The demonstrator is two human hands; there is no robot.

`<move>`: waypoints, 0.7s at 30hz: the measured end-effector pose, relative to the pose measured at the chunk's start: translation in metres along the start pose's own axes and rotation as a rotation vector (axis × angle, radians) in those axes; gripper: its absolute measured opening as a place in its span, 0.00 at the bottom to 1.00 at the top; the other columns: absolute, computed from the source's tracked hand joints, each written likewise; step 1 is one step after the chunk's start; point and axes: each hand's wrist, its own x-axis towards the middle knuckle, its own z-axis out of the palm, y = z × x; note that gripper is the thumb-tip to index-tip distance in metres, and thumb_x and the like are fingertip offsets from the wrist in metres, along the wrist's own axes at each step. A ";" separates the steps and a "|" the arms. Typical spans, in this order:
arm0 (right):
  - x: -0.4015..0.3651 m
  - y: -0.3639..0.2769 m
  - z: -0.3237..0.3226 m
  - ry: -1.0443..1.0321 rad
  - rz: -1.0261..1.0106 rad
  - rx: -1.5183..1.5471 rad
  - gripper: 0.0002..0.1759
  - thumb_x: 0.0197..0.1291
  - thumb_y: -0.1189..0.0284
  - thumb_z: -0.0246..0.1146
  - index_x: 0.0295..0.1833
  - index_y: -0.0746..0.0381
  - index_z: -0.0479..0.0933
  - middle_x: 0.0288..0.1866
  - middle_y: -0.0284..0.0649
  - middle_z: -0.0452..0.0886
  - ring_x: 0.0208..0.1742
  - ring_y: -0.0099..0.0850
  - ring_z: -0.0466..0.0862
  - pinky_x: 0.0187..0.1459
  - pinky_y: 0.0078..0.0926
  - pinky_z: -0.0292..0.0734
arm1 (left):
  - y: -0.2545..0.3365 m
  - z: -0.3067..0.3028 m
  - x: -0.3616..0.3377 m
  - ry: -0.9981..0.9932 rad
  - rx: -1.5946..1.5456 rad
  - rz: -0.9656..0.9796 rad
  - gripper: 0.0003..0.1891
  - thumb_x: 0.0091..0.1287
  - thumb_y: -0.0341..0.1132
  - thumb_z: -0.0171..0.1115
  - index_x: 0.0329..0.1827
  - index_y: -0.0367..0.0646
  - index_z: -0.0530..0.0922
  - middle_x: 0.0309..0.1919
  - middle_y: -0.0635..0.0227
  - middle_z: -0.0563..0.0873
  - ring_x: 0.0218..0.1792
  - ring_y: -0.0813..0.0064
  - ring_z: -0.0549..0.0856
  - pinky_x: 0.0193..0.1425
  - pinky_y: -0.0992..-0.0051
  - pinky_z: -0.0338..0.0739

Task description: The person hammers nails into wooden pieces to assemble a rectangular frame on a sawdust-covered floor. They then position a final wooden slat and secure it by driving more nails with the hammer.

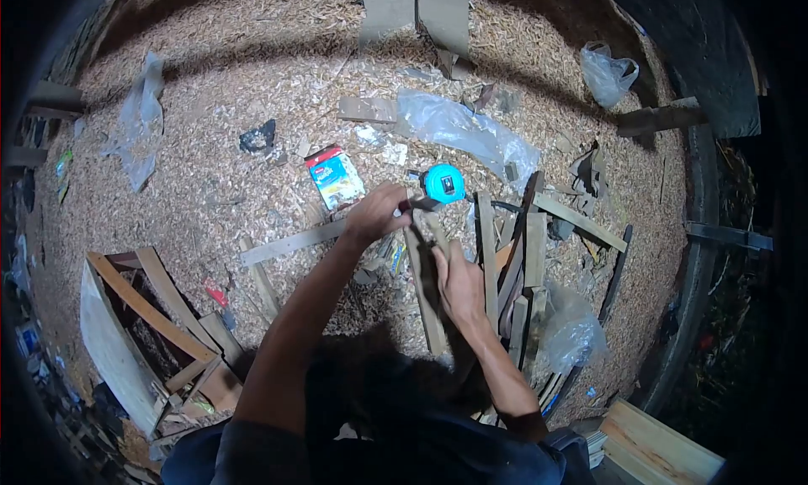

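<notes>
My left hand (376, 213) pinches the upper end of a narrow wooden slat (425, 304) that lies on the sawdust floor, close to a turquoise tape measure (443, 184). My right hand (459, 279) grips the same slat lower down, fingers closed around it; a small tool may be in that hand, but I cannot tell. Several more wooden slats (526, 266) lie in a loose pile just to the right of my right hand.
Wood shavings cover the floor (236, 106). A red and blue packet (335, 175) lies left of the tape measure. Clear plastic bags (471, 132) lie behind and at far right (608, 73). A wooden frame (143, 317) stands at the left, planks (656, 443) at bottom right.
</notes>
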 end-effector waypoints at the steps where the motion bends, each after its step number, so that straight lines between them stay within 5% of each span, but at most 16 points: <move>1: -0.004 -0.012 -0.009 0.085 -0.008 0.133 0.15 0.72 0.62 0.55 0.47 0.64 0.66 0.21 0.60 0.77 0.25 0.60 0.80 0.25 0.55 0.70 | -0.001 0.002 0.000 0.028 0.018 0.010 0.13 0.52 0.33 0.69 0.31 0.40 0.72 0.29 0.59 0.76 0.35 0.55 0.77 0.42 0.61 0.74; 6: 0.003 0.014 0.014 -0.005 0.034 -0.104 0.10 0.71 0.68 0.58 0.44 0.64 0.69 0.20 0.59 0.75 0.25 0.60 0.78 0.22 0.48 0.66 | 0.001 0.000 0.003 0.005 0.011 -0.005 0.11 0.52 0.31 0.68 0.31 0.40 0.72 0.29 0.59 0.76 0.35 0.55 0.77 0.42 0.61 0.74; 10: -0.003 -0.008 -0.005 0.168 0.007 0.186 0.11 0.71 0.66 0.59 0.45 0.63 0.70 0.20 0.58 0.75 0.25 0.60 0.78 0.23 0.50 0.67 | -0.003 0.002 0.000 0.008 -0.008 0.031 0.11 0.53 0.30 0.67 0.30 0.40 0.72 0.28 0.59 0.76 0.35 0.55 0.77 0.42 0.61 0.73; 13: 0.002 0.010 0.016 0.021 -0.007 -0.108 0.14 0.71 0.66 0.57 0.44 0.66 0.67 0.19 0.58 0.75 0.23 0.59 0.79 0.22 0.51 0.67 | 0.000 0.001 0.002 -0.003 -0.010 -0.016 0.11 0.53 0.32 0.68 0.31 0.40 0.73 0.28 0.60 0.77 0.36 0.55 0.77 0.44 0.61 0.73; 18: -0.006 -0.006 -0.003 0.138 0.002 0.171 0.15 0.72 0.64 0.56 0.46 0.67 0.67 0.20 0.59 0.76 0.25 0.60 0.80 0.25 0.54 0.69 | -0.001 0.001 0.000 -0.009 -0.010 -0.011 0.10 0.53 0.31 0.68 0.31 0.41 0.73 0.29 0.60 0.77 0.37 0.56 0.77 0.44 0.61 0.73; 21: 0.000 0.010 0.016 -0.048 0.042 -0.118 0.15 0.72 0.64 0.56 0.45 0.67 0.68 0.20 0.59 0.76 0.26 0.60 0.80 0.25 0.52 0.69 | -0.002 0.001 0.001 -0.005 -0.024 -0.005 0.10 0.53 0.30 0.68 0.31 0.41 0.72 0.28 0.60 0.77 0.36 0.55 0.77 0.43 0.61 0.73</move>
